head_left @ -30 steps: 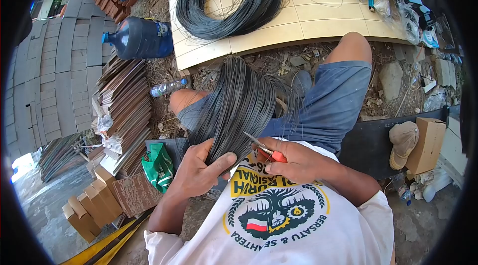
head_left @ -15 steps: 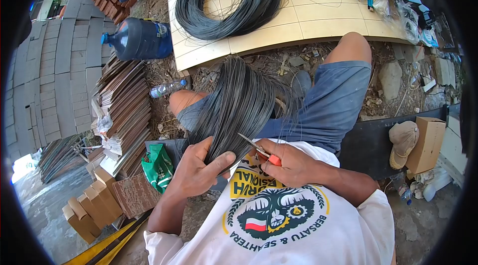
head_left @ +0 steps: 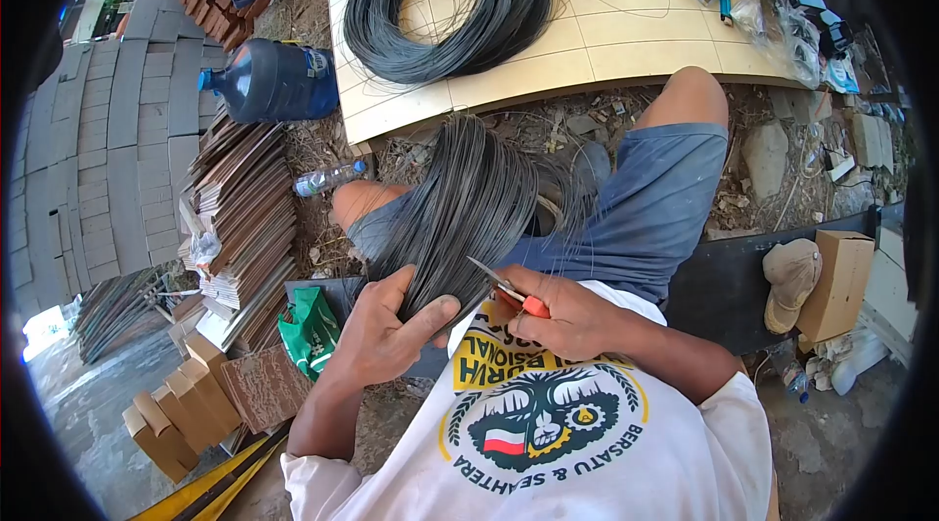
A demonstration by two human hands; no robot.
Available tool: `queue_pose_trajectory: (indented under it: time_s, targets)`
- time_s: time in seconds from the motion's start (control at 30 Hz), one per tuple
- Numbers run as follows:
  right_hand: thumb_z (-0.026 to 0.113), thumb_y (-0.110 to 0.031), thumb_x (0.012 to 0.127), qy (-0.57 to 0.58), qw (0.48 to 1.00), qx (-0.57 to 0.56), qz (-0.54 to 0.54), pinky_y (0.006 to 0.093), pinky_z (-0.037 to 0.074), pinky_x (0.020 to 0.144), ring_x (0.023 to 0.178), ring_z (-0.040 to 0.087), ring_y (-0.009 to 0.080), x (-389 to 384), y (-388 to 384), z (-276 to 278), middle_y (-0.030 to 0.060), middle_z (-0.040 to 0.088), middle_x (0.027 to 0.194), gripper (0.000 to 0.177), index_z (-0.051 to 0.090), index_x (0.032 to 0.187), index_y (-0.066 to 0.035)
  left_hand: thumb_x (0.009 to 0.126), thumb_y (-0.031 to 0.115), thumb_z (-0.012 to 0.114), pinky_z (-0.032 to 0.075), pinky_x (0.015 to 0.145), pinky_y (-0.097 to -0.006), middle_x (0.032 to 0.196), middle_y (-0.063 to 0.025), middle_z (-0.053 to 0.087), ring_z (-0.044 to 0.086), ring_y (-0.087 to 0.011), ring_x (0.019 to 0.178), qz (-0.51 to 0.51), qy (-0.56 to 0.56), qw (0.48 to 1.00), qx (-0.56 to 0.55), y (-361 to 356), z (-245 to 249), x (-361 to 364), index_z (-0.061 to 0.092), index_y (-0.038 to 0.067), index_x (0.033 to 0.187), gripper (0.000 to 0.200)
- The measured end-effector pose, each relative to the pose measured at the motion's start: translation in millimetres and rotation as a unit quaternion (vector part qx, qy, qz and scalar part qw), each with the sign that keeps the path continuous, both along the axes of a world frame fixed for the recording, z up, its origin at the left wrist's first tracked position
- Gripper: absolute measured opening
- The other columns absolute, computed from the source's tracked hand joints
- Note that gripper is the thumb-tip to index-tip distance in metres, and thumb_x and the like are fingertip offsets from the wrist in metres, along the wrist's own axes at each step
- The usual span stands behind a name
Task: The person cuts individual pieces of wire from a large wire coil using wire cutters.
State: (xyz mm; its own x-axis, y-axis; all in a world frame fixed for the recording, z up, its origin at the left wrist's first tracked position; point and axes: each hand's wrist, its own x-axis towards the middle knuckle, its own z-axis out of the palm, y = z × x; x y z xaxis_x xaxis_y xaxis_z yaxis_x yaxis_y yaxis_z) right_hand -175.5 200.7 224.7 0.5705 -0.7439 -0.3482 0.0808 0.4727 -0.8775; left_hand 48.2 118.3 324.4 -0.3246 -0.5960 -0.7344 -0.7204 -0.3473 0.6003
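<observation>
A thick bundle of dark wire (head_left: 455, 198) drapes over my lap, its far end fanning out between my knees. Around the near end of this bundle, my left hand (head_left: 396, 325) is closed, thumb lying across the strands. My right hand (head_left: 562, 316) grips a pair of scissors (head_left: 535, 306) by their red-orange handles. The pointed metal blade reaches left, its tip at the right edge of the wire bundle. Part of the handles is hidden behind my fingers.
A large coil of dark wire (head_left: 528, 17) lies on a low tiled tabletop (head_left: 636, 42) ahead. On the left stand a blue water jug (head_left: 279, 81), a small plastic bottle (head_left: 330, 178) and stacked tiles (head_left: 245, 227). A cap (head_left: 790, 276) and cardboard box (head_left: 839, 281) sit at right.
The scissors and my right hand have shifted very slightly up and left. My left hand keeps its hold on the wire bundle.
</observation>
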Motion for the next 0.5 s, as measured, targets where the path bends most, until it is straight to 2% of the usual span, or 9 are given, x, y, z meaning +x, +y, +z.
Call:
queue_pose_trajectory:
  time_s: [0.03, 0.1, 0.2, 0.23, 0.3, 0.5]
  targets:
    - [0.056, -0.011, 0.089, -0.006, 1.000, 0.008, 0.003, 0.0369, 0.049, 0.094, 0.105, 0.065, 0.0267, 0, -2, 1, 0.0158, 0.065, 0.113, 0.052, 0.047, 0.139, -0.004, 0.095, 0.031, 0.069, 0.042, 0.045, -0.0179, 0.084, -0.0010, 0.068, 0.062, -0.0038, 0.063, 0.001, -0.001, 1.000, -0.001, 0, 2, -2, 0.063, -0.001, 0.114, 0.038]
    - [0.057, -0.011, 0.088, -0.013, 1.000, 0.010, 0.005, 0.0369, 0.049, 0.094, 0.104, 0.065, 0.0265, 1, -3, 0, 0.0159, 0.065, 0.112, 0.053, 0.047, 0.139, -0.004, 0.095, 0.024, 0.067, 0.038, 0.050, -0.0252, 0.064, -0.0022, 0.063, 0.053, -0.0059, 0.057, 0.019, 0.002, 0.999, -0.026, 0, 6, -9, 0.060, -0.001, 0.087, 0.027]
    - [0.057, -0.011, 0.088, -0.011, 1.000, 0.011, 0.008, 0.0372, 0.049, 0.094, 0.104, 0.065, 0.0265, 1, -3, -1, 0.0163, 0.065, 0.112, 0.054, 0.046, 0.140, -0.003, 0.095, 0.022, 0.067, 0.038, 0.050, -0.0252, 0.063, -0.0021, 0.062, 0.052, -0.0060, 0.057, 0.024, -0.001, 0.999, -0.023, 0, 5, -9, 0.059, -0.001, 0.086, 0.027]
    - [0.058, -0.010, 0.087, -0.003, 1.000, 0.005, 0.012, 0.0375, 0.049, 0.094, 0.104, 0.065, 0.0267, 1, -3, -2, 0.0166, 0.065, 0.112, 0.054, 0.046, 0.140, -0.003, 0.095, 0.022, 0.067, 0.038, 0.050, -0.0252, 0.063, -0.0021, 0.062, 0.052, -0.0060, 0.057, 0.024, -0.001, 0.999, -0.023, 0, 3, -7, 0.059, -0.001, 0.086, 0.027]
    - [0.057, -0.010, 0.088, -0.003, 1.000, -0.007, 0.000, 0.0378, 0.049, 0.094, 0.103, 0.065, 0.0271, 3, 0, -5, 0.0171, 0.065, 0.112, 0.054, 0.046, 0.140, -0.003, 0.095, 0.029, 0.069, 0.041, 0.045, -0.0176, 0.078, 0.0002, 0.067, 0.060, -0.0027, 0.061, 0.017, -0.007, 1.000, -0.002, 0, 0, -1, 0.064, -0.001, 0.112, 0.035]
    - [0.056, -0.009, 0.089, 0.003, 1.000, -0.017, -0.001, 0.0389, 0.050, 0.092, 0.100, 0.065, 0.0288, 2, -1, -1, 0.0179, 0.064, 0.110, 0.051, 0.046, 0.138, -0.002, 0.095, 0.028, 0.069, 0.040, 0.045, -0.0174, 0.079, -0.0002, 0.067, 0.060, -0.0027, 0.060, 0.018, 0.000, 1.000, 0.005, -2, 1, 1, 0.064, -0.001, 0.112, 0.034]
